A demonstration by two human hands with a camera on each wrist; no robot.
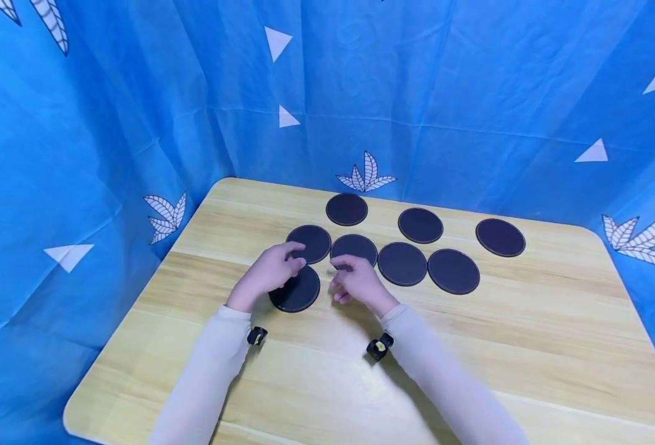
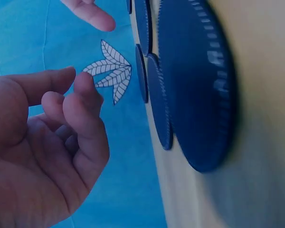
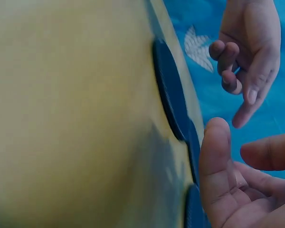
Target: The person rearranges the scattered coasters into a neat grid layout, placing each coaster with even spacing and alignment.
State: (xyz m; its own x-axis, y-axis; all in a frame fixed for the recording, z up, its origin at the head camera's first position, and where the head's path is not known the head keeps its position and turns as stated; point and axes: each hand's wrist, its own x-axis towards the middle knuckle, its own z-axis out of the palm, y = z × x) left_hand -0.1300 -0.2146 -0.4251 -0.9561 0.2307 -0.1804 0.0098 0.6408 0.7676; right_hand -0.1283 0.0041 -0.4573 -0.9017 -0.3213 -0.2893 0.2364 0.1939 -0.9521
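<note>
My left hand [image 1: 271, 269] hovers over a round black disc [image 1: 295, 289] at the near left of the group, its fingers loosely bent and holding nothing. Just behind lies another disc [image 1: 308, 243], partly under the fingertips. To the right, my right hand [image 1: 360, 283] is held by the front edge of a third disc [image 1: 354, 248], which it partly covers. In the left wrist view the left hand [image 2: 52, 142] stands off from the nearest disc [image 2: 199, 90]. The right wrist view has the right hand [image 3: 247, 185] with relaxed, empty fingers.
Two more discs [image 1: 402, 263] [image 1: 453, 271] continue the middle row to the right. Along the back edge are three others [image 1: 346, 209] [image 1: 420, 225] [image 1: 500, 237]. The wooden table [image 1: 527, 346] meets a blue patterned cloth [image 1: 360, 74] behind and at the left.
</note>
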